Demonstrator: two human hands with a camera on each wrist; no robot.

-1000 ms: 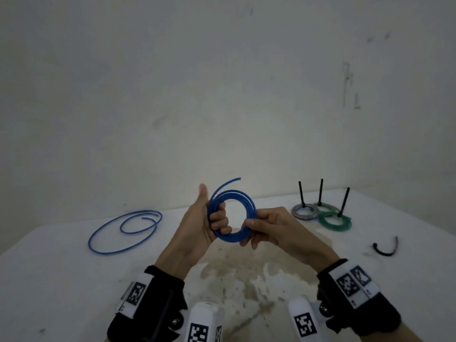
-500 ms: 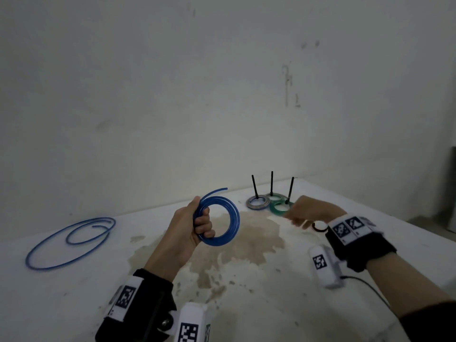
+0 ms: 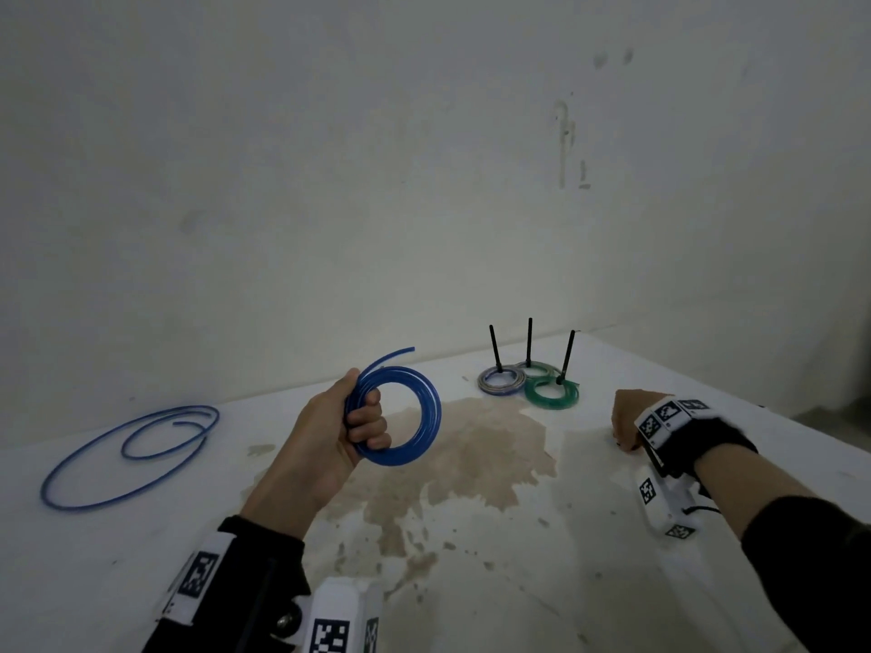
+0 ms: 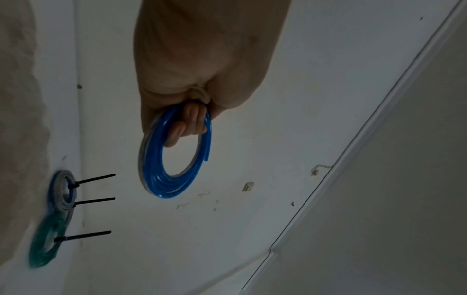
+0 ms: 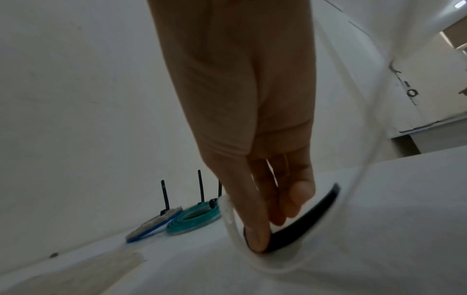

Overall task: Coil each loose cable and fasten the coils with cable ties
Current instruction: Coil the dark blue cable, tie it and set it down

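While the left hand [image 3: 330,435] grips the blue coil [image 3: 405,417] upright, the right hand [image 3: 629,419], well apart, presses fingertips [image 5: 257,239] onto the curved black cable tie [image 5: 303,223] lying on the counter [image 3: 471,582].

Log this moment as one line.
left hand: grips blue coil | right hand: touching black cable tie on table | coil untied

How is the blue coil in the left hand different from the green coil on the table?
The blue coil is held up by the left hand; the green coil lies flat on the table. The green coil has a black tie round it; the blue coil shows none, and one end sticks out. Both are round, tightly wound coils.
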